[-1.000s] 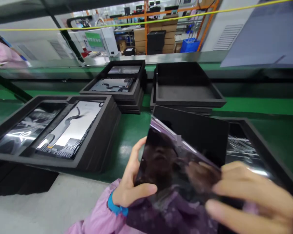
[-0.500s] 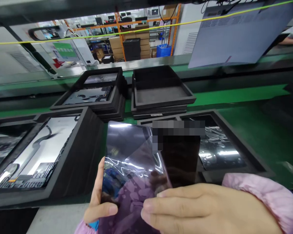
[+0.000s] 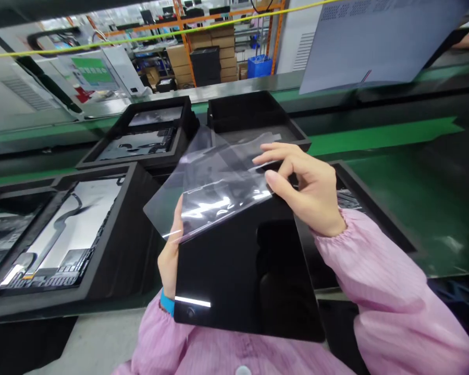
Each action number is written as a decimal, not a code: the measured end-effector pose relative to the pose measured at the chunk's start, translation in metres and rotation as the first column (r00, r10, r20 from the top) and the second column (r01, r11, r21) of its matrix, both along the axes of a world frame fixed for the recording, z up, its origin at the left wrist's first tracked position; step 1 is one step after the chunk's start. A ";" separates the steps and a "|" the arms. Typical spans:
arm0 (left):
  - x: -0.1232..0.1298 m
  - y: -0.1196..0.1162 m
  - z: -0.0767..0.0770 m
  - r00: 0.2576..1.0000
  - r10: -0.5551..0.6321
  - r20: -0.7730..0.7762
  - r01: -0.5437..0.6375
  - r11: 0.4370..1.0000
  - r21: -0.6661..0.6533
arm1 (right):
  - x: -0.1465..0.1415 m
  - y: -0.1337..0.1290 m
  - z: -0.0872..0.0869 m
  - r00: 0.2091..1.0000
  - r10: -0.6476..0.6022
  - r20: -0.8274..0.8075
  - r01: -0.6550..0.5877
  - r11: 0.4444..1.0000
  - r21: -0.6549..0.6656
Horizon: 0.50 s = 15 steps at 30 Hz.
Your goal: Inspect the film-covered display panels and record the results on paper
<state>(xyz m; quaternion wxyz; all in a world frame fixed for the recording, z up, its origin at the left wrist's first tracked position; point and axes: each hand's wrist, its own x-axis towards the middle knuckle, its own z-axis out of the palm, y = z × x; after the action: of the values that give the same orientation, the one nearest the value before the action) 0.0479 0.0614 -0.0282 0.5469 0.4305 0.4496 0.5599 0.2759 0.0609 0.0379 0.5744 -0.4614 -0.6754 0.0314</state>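
A glossy black panel [image 3: 234, 276] is held in front of my body by my left hand [image 3: 171, 255], whose fingers wrap round its left edge. Clear film [image 3: 214, 192] lies folded at an angle over the panel's upper part, with its loose corners sticking out past the top and left. My right hand [image 3: 307, 185] pinches the film near the panel's upper right, thumb and index finger close together and the other fingers bent above. The lower part of the panel is bare and shiny.
Black foam trays with screen parts stand at the left [image 3: 128, 208] and back left [image 3: 182, 130]. Another foam tray [image 3: 297, 133] sits behind the film, and one [image 3: 375, 213] lies partly behind my right arm. A grey-white sheet [image 3: 359, 47] hangs at the upper right.
The panel now shows its bare black face, and the film is folded up toward the top. My right hand has moved up from the lower panel and pinches the film.
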 end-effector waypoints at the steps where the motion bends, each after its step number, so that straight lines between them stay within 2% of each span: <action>1: 0.002 -0.002 0.001 0.997 0.067 -0.050 -0.065 0.997 0.046 | -0.001 0.001 0.000 0.999 0.005 -0.038 -0.005 1.000 -0.008; 3: 0.010 -0.006 0.007 0.970 0.199 -0.139 -0.183 0.976 0.122 | -0.001 0.004 -0.001 0.996 0.025 -0.083 -0.027 0.999 -0.019; 4: 0.015 -0.008 0.011 0.961 0.227 -0.159 -0.205 0.968 0.143 | 0.000 0.005 -0.002 0.994 0.038 -0.098 -0.040 0.999 -0.014; 5: 0.020 -0.009 0.015 0.963 0.220 -0.155 -0.195 0.968 0.159 | 0.000 0.005 -0.002 0.993 0.050 -0.110 -0.051 0.999 -0.007; 7: 0.028 -0.010 0.022 0.987 0.133 -0.087 -0.114 0.974 0.194 | 0.001 0.006 -0.002 0.991 0.055 -0.122 -0.056 0.998 -0.003; 10: 0.030 -0.008 0.026 0.998 0.044 -0.039 -0.033 0.971 0.237 | 0.002 0.006 -0.002 0.993 0.030 -0.112 -0.033 0.999 -0.023; 13: 0.026 -0.008 0.025 0.996 0.017 -0.088 0.002 0.977 0.212 | 0.006 0.006 -0.003 0.990 0.054 -0.128 -0.055 0.998 -0.002; 15: 0.026 -0.010 0.027 0.998 0.010 -0.055 0.001 0.980 0.200 | 0.010 0.007 -0.004 0.983 0.102 -0.155 -0.097 0.995 0.038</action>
<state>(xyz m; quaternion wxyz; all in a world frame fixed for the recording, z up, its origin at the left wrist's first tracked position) 0.0743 0.0515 -0.0009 0.4868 0.4976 0.4070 0.5915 0.2859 0.0680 0.0336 0.6303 -0.4145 -0.6508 0.0861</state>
